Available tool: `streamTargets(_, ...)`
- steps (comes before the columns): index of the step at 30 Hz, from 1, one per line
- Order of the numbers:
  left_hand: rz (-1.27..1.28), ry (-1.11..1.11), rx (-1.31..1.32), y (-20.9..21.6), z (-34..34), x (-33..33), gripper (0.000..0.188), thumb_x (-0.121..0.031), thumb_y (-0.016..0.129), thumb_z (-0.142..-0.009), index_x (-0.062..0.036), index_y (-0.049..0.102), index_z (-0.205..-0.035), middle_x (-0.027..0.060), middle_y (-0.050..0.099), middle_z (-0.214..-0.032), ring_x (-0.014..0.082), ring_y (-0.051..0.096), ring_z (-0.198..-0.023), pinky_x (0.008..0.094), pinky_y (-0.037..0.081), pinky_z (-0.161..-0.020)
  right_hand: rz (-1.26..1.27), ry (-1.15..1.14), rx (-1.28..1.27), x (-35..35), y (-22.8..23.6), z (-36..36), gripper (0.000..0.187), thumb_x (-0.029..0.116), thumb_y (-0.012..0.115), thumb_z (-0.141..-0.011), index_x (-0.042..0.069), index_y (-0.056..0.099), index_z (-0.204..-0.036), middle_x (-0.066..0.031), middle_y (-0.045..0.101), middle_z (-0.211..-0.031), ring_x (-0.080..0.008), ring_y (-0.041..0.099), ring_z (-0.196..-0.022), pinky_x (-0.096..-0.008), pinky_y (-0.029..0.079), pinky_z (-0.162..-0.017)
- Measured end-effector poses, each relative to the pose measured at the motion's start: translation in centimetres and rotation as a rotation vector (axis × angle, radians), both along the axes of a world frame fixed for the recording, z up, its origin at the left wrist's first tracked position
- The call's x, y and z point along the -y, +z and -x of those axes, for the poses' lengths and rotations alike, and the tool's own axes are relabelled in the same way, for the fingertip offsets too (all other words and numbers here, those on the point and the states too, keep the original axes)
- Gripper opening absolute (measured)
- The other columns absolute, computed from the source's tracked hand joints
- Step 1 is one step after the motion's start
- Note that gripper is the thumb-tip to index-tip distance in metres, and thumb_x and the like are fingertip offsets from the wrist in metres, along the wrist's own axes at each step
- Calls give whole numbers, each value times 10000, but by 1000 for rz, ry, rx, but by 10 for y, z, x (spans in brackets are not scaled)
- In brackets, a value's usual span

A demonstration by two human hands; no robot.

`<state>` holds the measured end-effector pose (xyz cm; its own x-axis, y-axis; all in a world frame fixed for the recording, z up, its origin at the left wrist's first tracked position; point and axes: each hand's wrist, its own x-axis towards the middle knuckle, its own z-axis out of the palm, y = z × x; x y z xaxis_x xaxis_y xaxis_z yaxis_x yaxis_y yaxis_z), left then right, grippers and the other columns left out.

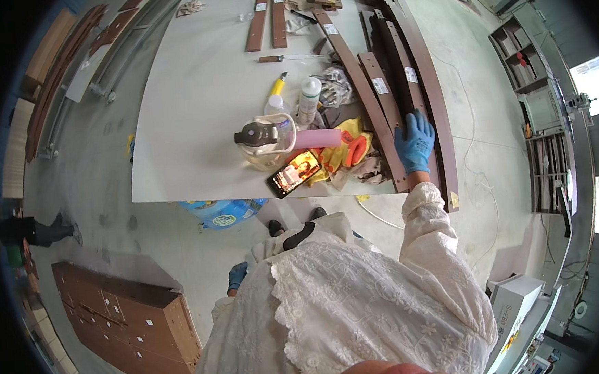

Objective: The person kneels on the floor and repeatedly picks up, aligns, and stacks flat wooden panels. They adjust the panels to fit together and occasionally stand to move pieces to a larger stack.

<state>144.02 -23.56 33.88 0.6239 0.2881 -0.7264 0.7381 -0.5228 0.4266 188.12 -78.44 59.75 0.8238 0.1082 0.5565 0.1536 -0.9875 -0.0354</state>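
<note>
My right hand (415, 142), in a blue glove, lies flat with its fingers stretched out on long brown boards (396, 61) at the table's right side. Its fingertips touch the end of a dark board, and nothing is gripped in it. Beside it on the left runs another long brown board (356, 81) with a white label and small holes. My left hand (237, 276), also blue-gloved, hangs low by my side, away from the table. Its fingers are too small and partly hidden to judge.
On the white table (186, 125) stand a clear jug with a dark lid (259, 136), a white bottle (309, 98), a lit phone (294, 173), a pink roll (317, 138), yellow-orange gloves (352, 151) and a yellow cutter (279, 85). Brown cabinets (126, 324) stand on the floor at left.
</note>
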Motion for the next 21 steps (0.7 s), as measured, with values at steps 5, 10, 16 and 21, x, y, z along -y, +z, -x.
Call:
streamTargets(5, 89, 176, 242, 30, -33, 12, 437, -410, 614, -985, -8, 743, -1097, 125, 764, -1074, 250, 690, -965, 399, 532, -884, 125, -328, -88, 68, 3, 5, 633, 467, 715, -875, 77, 596, -1358, -216, 555, -1478, -378, 510, -1374, -536, 386, -1133)
streamTargets(10, 217, 471, 217, 57, -54, 50, 459, -390, 678, -978, -24, 699, -1254, 125, 726, -1235, 256, 654, -1123, 381, 499, -1001, -6, -419, -369, 108, 1, -3, 678, 564, 734, -864, -15, 636, -1203, -224, 687, -1183, -414, 663, -1107, -512, 541, -925)
streamTargets(16, 232, 464, 194, 47, -49, 72, 413, -363, 661, -998, -48, 702, -1261, 111, 728, -1200, 238, 664, -1067, 377, 516, -957, -257, -391, -419, 122, -17, -6, 436, 445, 686, -941, 44, 629, -1102, -217, 724, -1023, -436, 688, -956, -513, 538, -840)
streamTargets(21, 110, 239, 270, 33, 2, 71, 340, -339, 666, -973, -37, 742, -1110, 154, 754, -1094, 282, 697, -1012, 402, 527, -927, -232, -409, -379, 121, -19, -5, 382, 411, 684, -943, 88, 638, -1143, -175, 747, -1038, -406, 706, -963, -502, 544, -824)
